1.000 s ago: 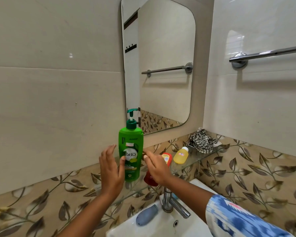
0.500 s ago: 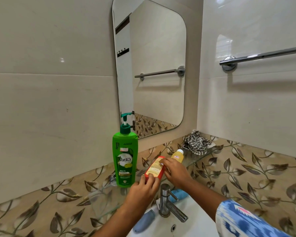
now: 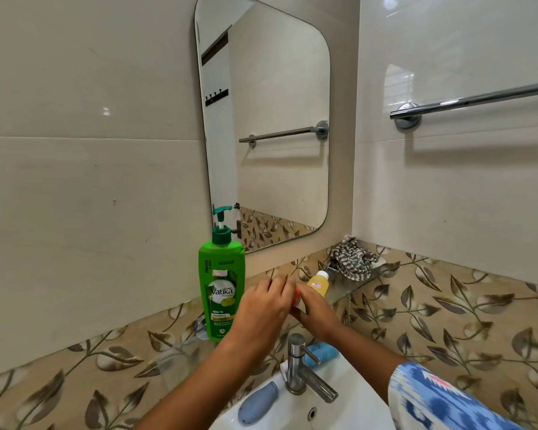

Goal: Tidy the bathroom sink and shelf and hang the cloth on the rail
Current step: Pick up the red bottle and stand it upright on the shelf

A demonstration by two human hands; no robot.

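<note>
A tall green shampoo pump bottle [image 3: 221, 288] stands upright on the glass shelf [image 3: 359, 282]. Just right of it, my left hand [image 3: 263, 308] and my right hand [image 3: 312, 310] close together around a small red bottle [image 3: 296, 297], which they almost hide. A small yellow bottle [image 3: 319, 283] stands on the shelf right behind my hands. A crumpled striped cloth [image 3: 353, 259] lies at the shelf's right end in the corner. The chrome towel rail [image 3: 479, 99] on the right wall is bare.
Below the shelf is the white sink [image 3: 348, 401] with a chrome tap [image 3: 298, 364]. A grey-blue bar [image 3: 257, 403] lies on the sink's left rim and a blue tube [image 3: 322, 352] behind the tap. A mirror [image 3: 267, 119] hangs above the shelf.
My hands left the green bottle, took up the red bottle and have now brought it upright onto the shelf between the green and yellow bottles.
</note>
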